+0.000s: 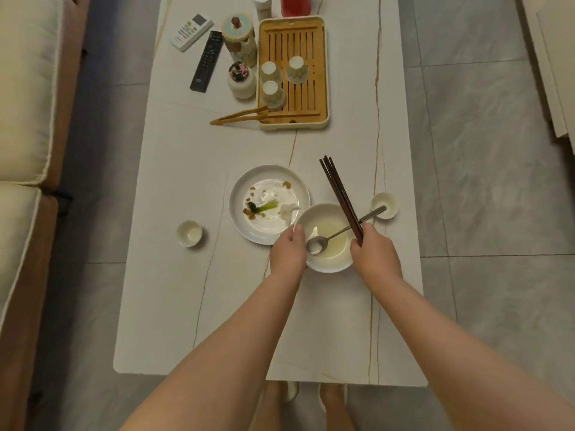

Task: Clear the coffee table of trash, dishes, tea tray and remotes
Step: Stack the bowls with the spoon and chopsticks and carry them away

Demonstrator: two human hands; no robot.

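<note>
Most of the clearing lies ahead, by the look of the head view. Right hand (375,251) grips a bundle of dark chopsticks (340,197) over the white bowl (326,241), where a spoon (339,233) lies across the rim. Left hand (288,251) grasps that bowl's near-left edge, just beside the dirty plate (269,203) with its scraps. Nothing looks removed yet: coffee table (186,306) carries two small cups, one left (189,233) and one right (385,205). Farther up sit the tea tray (294,73) with three upturned cups, wooden tongs (239,116) touching it, two jars, a black remote (208,61) and a white remote (191,32). My read: dishes are being gathered first.
</note>
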